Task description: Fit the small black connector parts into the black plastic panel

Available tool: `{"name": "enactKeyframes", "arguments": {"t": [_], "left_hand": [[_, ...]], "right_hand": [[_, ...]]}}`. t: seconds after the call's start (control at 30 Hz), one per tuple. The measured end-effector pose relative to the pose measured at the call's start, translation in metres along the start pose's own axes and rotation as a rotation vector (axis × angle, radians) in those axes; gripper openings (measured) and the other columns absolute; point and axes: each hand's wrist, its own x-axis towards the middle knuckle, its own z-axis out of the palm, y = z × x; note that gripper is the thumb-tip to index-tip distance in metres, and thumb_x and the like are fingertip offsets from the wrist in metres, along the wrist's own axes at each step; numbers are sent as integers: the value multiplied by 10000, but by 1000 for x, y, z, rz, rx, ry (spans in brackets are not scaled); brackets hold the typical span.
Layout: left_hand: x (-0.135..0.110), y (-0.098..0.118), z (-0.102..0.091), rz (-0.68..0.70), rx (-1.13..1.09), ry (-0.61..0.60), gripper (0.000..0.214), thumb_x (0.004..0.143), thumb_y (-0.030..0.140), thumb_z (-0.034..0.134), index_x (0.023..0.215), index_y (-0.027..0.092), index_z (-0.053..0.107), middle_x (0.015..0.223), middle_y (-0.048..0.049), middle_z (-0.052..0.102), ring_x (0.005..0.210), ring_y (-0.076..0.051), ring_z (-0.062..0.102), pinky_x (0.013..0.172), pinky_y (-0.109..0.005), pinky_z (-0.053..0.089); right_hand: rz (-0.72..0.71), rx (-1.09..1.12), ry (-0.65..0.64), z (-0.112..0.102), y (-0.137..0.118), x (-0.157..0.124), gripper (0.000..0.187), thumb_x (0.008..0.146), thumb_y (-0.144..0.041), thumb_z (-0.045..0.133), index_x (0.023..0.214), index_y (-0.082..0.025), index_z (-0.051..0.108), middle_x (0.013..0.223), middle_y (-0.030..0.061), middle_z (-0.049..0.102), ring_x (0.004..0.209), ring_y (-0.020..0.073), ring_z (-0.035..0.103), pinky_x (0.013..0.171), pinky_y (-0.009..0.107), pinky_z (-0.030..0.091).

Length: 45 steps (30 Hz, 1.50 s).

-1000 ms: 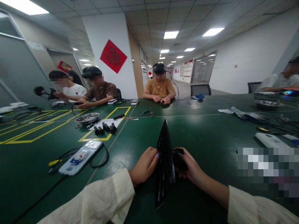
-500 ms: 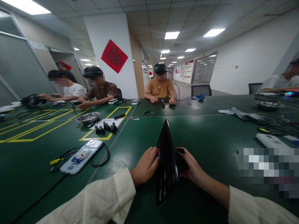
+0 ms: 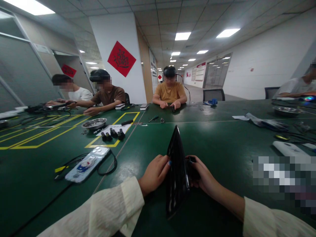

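Note:
A glossy black flat panel (image 3: 175,171) stands on edge on the green table (image 3: 217,148), seen almost edge-on, in front of me. My left hand (image 3: 154,172) presses against its left face, fingers curled round the edge. My right hand (image 3: 201,176) holds its right side, fingers wrapped round a small black part (image 3: 192,161) against the panel. Both wrists wear cream sleeves.
A phone in a pale case (image 3: 87,163) with a looped black cable lies to the left. Further back are a steel bowl (image 3: 94,123), small black parts (image 3: 112,134) and yellow floor-tape lines. Other people sit along the far side and at the right. White devices (image 3: 287,148) lie right.
My hands and the panel have stayed almost still; the view has shifted slightly. The person at far left has lowered a black headset onto the table.

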Motion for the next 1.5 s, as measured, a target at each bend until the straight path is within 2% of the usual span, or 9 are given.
{"name": "enactKeyframes", "arguments": {"t": [0.23,0.43,0.53,1.0,1.5], "left_hand": [[0,-1,1,-52,-45,-34,319,905,356,229,796,172,466,777,-29,545,725,-153,520,660,-255,405],[1,-4,2,-131,-128,-74,419,910,387,199,712,156,488,621,2,526,564,-114,490,554,-218,363],[1,-4,1,-147,-141,-73,436,905,395,207,696,150,503,604,1,527,548,-110,483,533,-213,350],[0,0,-1,-133,-180,-20,371,876,375,263,709,172,525,618,-10,545,591,-140,520,571,-234,392],[1,-1,-2,-97,-155,-94,333,885,336,234,726,162,469,656,-19,551,579,-134,505,552,-232,364]], "right_hand": [[-5,-34,-30,-3,2,1,353,751,-402,457,1040,-215,378,556,-51,537,324,91,489,260,147,268],[-20,-50,-45,-3,2,-1,344,760,-413,469,1030,-222,374,568,-46,548,331,90,490,263,145,278],[-30,-68,-62,-5,4,0,342,775,-420,458,1039,-219,376,555,-42,551,332,95,496,265,143,277],[-43,-96,-73,0,0,-2,431,741,-488,468,1031,-187,364,498,-44,546,301,90,478,256,136,268],[-43,-101,-81,-3,1,-2,397,759,-464,452,1036,-195,360,472,-53,535,306,94,482,259,130,271]]}}
